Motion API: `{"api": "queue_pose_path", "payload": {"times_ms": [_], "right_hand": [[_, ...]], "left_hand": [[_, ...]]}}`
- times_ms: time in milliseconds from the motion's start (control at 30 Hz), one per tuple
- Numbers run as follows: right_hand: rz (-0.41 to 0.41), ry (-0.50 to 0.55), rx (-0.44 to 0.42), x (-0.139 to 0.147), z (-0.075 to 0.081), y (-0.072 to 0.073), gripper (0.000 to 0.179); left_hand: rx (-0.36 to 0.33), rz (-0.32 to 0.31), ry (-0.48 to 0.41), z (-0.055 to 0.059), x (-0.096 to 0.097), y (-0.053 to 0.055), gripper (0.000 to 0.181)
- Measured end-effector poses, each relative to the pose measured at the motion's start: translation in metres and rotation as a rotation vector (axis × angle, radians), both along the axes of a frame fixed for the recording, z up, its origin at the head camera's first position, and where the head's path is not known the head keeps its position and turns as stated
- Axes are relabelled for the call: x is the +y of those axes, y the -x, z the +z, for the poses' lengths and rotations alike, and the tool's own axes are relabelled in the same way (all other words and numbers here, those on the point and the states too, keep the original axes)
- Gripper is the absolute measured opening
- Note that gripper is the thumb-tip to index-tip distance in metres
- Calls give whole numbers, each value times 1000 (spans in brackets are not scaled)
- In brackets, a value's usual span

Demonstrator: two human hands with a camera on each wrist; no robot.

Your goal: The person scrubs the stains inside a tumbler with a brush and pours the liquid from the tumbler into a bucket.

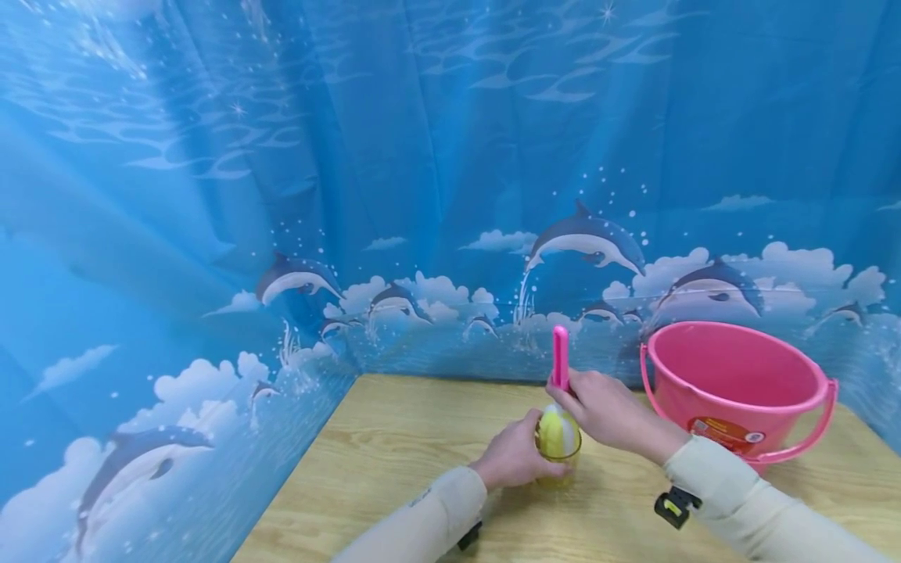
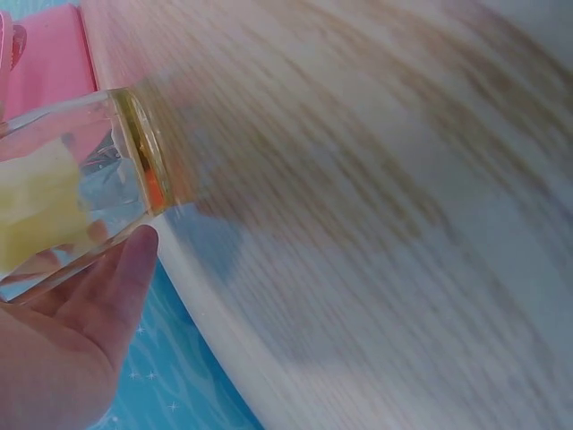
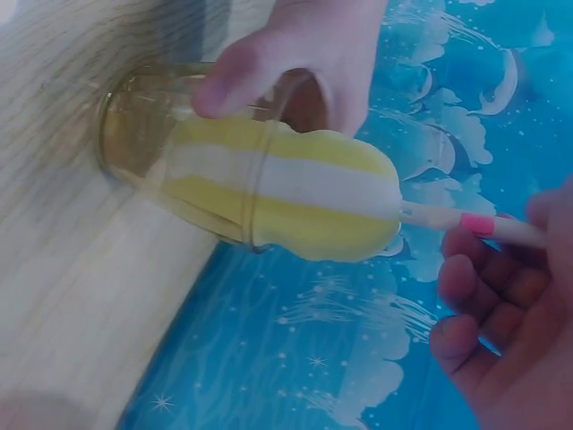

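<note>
My left hand (image 1: 517, 455) grips a clear, amber-tinted glass cup (image 3: 134, 121) round its side, thumb and fingers on opposite sides. Its thick base (image 2: 148, 152) is right at the tabletop in the left wrist view. A sponge cup brush (image 3: 331, 184) with a yellow and white striped head is partly inside the cup, the rest of the head sticking out past the rim. The fingers of my right hand (image 1: 608, 412) hold the brush by its white and pink handle (image 1: 560, 356), which points up out of the cup.
A pink bucket (image 1: 732, 418) with a side label and a lowered handle stands to the right on the wood-grain table (image 1: 394, 438). Behind and to the left hangs a blue curtain (image 1: 450, 156) printed with dolphins, meeting the table's back and left edges.
</note>
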State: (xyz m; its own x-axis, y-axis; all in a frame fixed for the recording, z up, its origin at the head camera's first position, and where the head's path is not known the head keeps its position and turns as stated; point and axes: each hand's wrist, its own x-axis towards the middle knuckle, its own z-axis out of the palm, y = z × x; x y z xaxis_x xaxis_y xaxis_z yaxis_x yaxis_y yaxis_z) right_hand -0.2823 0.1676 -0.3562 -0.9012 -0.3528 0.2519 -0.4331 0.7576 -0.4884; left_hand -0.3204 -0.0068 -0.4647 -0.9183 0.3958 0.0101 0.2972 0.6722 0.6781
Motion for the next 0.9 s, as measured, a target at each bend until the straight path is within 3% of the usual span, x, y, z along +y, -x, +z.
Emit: {"api": "queue_pose_path", "payload": {"times_ms": [400,900], "right_hand": [[10,-12,0,5,-14,-2,24],[1,126,131,14,-3,-7,26]], "left_hand": [[0,-3,-12,-3,-2,1,73],[58,-9,-3,-6,-3,2,76]]}}
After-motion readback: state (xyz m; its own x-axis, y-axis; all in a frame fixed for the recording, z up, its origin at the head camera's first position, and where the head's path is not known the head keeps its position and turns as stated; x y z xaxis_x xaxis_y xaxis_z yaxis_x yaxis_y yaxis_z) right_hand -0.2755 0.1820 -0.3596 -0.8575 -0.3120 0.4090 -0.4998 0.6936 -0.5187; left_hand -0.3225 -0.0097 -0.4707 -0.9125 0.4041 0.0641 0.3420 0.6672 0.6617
